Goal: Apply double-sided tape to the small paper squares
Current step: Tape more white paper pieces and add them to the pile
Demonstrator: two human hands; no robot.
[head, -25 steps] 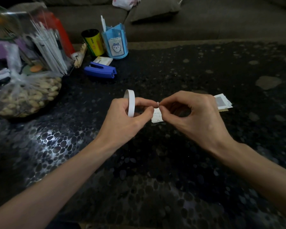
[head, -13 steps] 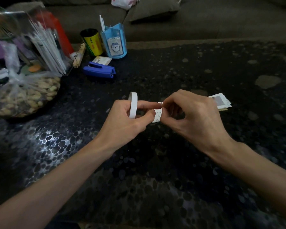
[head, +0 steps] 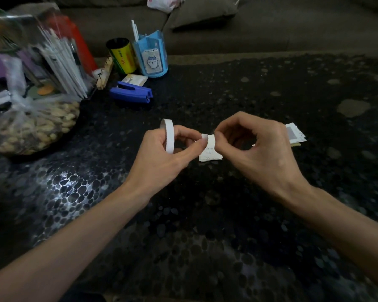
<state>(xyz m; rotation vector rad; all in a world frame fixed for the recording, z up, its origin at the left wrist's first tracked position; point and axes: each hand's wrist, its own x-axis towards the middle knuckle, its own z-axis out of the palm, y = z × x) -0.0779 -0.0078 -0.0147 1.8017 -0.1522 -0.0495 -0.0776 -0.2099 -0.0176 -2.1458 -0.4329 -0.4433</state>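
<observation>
My left hand (head: 162, 158) holds a thin white roll of double-sided tape (head: 169, 136) upright, fingers through its ring, thumb and forefinger pinching the loose tape end (head: 204, 136). My right hand (head: 255, 149) has its fingertips curled at that same tape end, just above a small white paper square (head: 210, 152) lying on the dark table. What the right fingertips pinch is too small to tell apart. More small paper squares (head: 295, 135) lie in a stack behind the right hand.
At the back left stand a blue stapler (head: 130, 94), a blue pen holder (head: 151, 55), a yellow-black can (head: 121, 56), a clear box of white sticks (head: 61, 59) and a bag of peanuts (head: 33, 127). A sofa (head: 271, 25) runs behind the pebble-patterned table (head: 205, 214).
The hands have drawn slightly apart, showing the paper square on the table between them. The tape end now stands free at the left fingertips.
</observation>
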